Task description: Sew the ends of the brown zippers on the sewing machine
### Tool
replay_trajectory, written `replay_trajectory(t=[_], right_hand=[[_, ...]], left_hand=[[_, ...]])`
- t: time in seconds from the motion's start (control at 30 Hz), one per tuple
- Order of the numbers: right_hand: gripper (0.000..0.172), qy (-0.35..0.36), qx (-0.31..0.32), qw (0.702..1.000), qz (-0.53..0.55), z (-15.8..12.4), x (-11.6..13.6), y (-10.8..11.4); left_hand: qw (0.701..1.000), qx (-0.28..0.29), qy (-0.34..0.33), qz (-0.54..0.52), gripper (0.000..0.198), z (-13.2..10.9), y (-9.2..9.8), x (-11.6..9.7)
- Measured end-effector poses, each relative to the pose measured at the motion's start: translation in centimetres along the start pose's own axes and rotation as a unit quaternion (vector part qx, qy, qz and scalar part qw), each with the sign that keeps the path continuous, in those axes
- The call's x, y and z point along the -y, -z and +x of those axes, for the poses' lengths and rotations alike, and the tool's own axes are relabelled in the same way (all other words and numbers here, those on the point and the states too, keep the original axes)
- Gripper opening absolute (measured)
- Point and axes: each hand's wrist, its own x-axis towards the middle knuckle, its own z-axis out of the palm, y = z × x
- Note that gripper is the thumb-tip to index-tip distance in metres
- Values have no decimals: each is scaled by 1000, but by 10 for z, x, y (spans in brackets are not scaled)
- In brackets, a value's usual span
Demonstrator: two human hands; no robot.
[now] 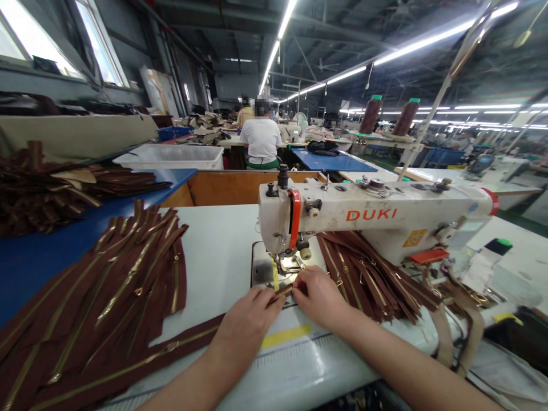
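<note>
A long brown zipper strip (188,339) with gold teeth runs from the lower left to the needle area of a white sewing machine (334,214). My left hand (252,314) is closed on its end, just in front of the metal needle plate (263,268). Pinched on the tip of the same strip is my right hand (319,294), close to the presser foot. A large pile of brown zippers (145,274) lies left of the machine. More brown zippers (363,274) lie beneath the machine arm.
A blue surface (25,257) at the left bears another zipper heap (43,188). Behind the table stands a white bin (171,155), and a person (261,140) sits further back. Thread cones (370,114) stand at the right; beige straps (471,325) hang near the table edge.
</note>
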Motion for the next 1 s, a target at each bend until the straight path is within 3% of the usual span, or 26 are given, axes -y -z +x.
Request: replay_trajectory(t=[0.17,0.37,0.57,0.73,0.87,1.0], right_hand=[[12,-13,21,999,-35,2,3,2],[14,-10,46,997,-66,5,5,7],[15,106,80,988,-84,16,1,9],[12,170,98,978,-65,26,-2,7],[10,160,86,982,-45,27,-4,3],[11,132,56,989,-24,24,-3,-2]], left_hand=[[998,53,-7,31,40,5,3,-2],[991,120,38,-44,40,12,11,-2],[955,180,57,-227,29,27,21,4],[967,132,39,-216,26,21,11,2],[991,77,-10,-112,22,11,4,-1],[995,33,-77,-58,26,7,2,1]])
